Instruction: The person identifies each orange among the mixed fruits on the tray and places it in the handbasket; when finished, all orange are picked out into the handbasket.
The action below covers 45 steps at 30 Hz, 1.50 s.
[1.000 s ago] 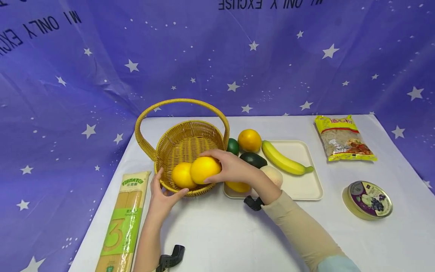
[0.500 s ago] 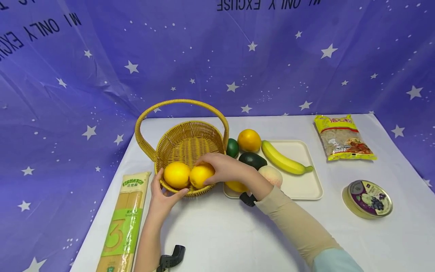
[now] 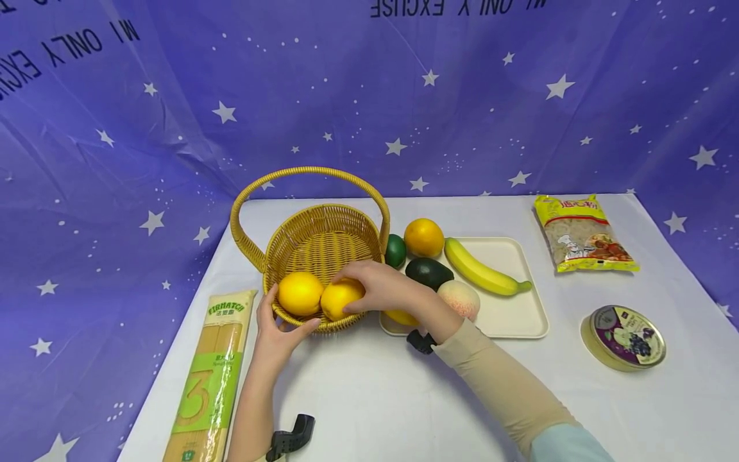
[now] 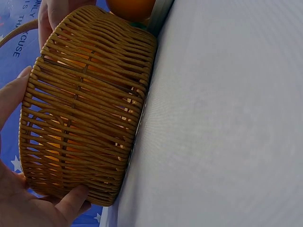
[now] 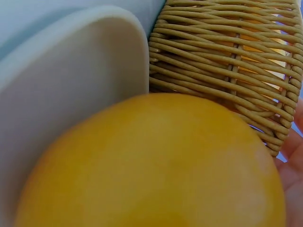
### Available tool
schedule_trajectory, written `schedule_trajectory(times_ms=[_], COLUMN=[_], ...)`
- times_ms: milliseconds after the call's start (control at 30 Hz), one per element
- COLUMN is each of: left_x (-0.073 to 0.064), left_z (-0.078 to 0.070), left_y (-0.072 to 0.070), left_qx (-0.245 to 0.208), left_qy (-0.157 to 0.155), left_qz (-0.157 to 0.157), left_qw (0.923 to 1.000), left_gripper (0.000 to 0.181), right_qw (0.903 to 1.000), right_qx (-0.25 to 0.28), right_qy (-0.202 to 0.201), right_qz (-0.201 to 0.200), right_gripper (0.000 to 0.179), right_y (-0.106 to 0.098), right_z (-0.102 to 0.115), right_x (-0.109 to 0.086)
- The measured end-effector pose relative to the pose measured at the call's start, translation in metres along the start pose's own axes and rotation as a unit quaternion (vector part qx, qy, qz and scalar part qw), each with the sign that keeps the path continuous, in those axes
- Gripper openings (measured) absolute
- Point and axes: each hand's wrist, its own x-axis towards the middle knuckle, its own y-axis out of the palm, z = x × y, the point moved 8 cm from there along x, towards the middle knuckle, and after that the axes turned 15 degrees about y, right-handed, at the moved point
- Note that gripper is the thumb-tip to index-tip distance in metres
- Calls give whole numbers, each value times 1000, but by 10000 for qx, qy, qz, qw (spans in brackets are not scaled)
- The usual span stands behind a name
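Observation:
A wicker basket [image 3: 323, 247] with a tall arched handle stands left of the table's middle. Two oranges lie in its front part. My left hand [image 3: 277, 340] grips the basket's front left rim, its thumb and fingers spread along the wall, as the left wrist view of the basket [image 4: 85, 109] also shows. With my right hand [image 3: 385, 287] I hold the right-hand orange [image 3: 336, 300] down inside the basket; fingers and thumb hide part of it. Touching it on the left is the other orange [image 3: 300, 294].
Right of the basket, a cream tray [image 3: 534, 321] bears a banana [image 3: 484, 273], dark avocado [image 3: 429, 273], peach [image 3: 462, 298], orange [image 3: 424, 237], green fruit [image 3: 395, 251] and a partly hidden yellow fruit [image 3: 400, 317]. Around stand a spaghetti pack [image 3: 208, 378], pasta bag [image 3: 586, 234] and round tin [image 3: 623, 338].
My right hand has lowered its orange into the basket beside the other one, which has shifted slightly left. The left hand has stayed on the rim.

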Motion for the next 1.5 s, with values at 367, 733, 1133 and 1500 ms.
schedule_trajectory(times_ms=[367, 733, 1133, 1500], left_x=[0, 1, 1, 1], left_z=[0, 2, 3, 2], left_y=[0, -1, -1, 0], left_qx=[1, 10, 3, 9], left_qy=[-7, -66, -54, -51], left_qz=[28, 25, -12, -13], left_qw=[10000, 10000, 10000, 10000], left_gripper=[109, 109, 108, 108], right_qw=[9946, 9728, 9632, 9750], right_qx=[1037, 2226, 2368, 1843], right_qy=[62, 509, 971, 1156], right_qz=[-74, -394, -821, -464], right_gripper=[53, 57, 59, 65], right_y=[-9, -35, -54, -46], right_z=[-10, -43, -88, -94], right_x=[-13, -47, -82, -85])
